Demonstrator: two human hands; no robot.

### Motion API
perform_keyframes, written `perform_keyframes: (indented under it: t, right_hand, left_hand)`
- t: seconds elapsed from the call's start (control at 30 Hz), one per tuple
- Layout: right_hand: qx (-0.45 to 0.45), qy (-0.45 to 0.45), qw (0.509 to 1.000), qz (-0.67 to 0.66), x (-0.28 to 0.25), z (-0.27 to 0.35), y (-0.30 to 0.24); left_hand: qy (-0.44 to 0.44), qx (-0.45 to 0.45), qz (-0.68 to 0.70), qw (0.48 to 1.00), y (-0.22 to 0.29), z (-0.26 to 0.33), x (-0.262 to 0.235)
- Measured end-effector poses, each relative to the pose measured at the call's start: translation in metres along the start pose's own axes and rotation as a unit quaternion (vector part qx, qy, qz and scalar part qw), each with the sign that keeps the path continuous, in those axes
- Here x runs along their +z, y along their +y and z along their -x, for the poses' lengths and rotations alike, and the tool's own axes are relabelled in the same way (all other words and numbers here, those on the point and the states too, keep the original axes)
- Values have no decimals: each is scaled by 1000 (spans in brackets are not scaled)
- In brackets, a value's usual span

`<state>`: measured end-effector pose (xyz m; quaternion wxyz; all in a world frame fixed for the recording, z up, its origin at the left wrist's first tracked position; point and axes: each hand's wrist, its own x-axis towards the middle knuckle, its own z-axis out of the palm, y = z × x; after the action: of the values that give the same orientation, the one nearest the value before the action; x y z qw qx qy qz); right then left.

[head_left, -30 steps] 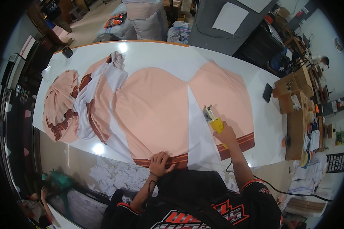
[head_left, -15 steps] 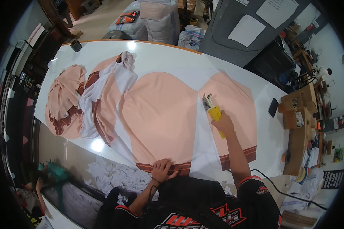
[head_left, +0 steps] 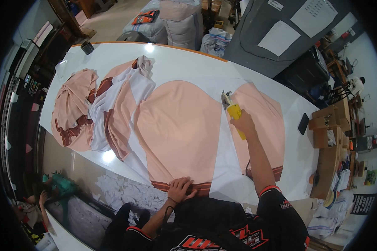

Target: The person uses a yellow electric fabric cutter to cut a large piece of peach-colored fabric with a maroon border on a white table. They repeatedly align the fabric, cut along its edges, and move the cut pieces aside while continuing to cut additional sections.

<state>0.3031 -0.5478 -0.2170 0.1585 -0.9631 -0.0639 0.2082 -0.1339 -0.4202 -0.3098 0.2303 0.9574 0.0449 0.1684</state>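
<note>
My right hand (head_left: pixel 244 124) grips the yellow handle of an electric fabric cutter (head_left: pixel 235 112). Its metal head lies over the white strip at the left edge of the right-hand peach panel (head_left: pixel 262 125). A larger peach panel (head_left: pixel 180 129) with a rounded far end and a striped brown hem is spread left of it, on white-bordered fabric (head_left: pixel 228 167). On that hem (head_left: pixel 202 186) my left hand (head_left: pixel 180 189) rests with fingers extended, holding nothing. Part of a dark cord shows beside my right forearm. The blade's contact with the cloth is too small to make out.
Crumpled peach, white and brown fabric (head_left: pixel 113 108) heaps on the white table (head_left: pixel 188 62) at left. A dark cup (head_left: pixel 87 47) stands at the far left edge, a phone (head_left: pixel 303 124) at right. White scraps (head_left: pixel 130 192) lie below; another person (head_left: pixel 46 201) is at lower left.
My right hand and the cutter have moved away from me and slightly left along the white strip. The right-hand panel's far tip now lies apart from the larger panel. My left hand stays on the hem.
</note>
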Motion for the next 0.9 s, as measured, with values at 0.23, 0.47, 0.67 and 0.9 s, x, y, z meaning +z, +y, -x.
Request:
perform_keyframes:
  t: [0.23, 0.47, 0.67, 0.9]
  right_hand:
    - [-16, 12, 1000, -7, 6, -61, -28]
    - [-37, -9, 986, -161, 13, -139, -56]
    - [-67, -129, 898, -416, 6, -105, -24]
    - [-23, -119, 925, -360, -95, 42, 103]
  left_hand:
    - [-36, -32, -9, 999, 6, -7, -4]
    - [-59, 4, 17, 998, 4, -5, 11]
    - [-41, 13, 9, 999, -3, -22, 20]
    - [141, -317, -5, 938, -88, -108, -53]
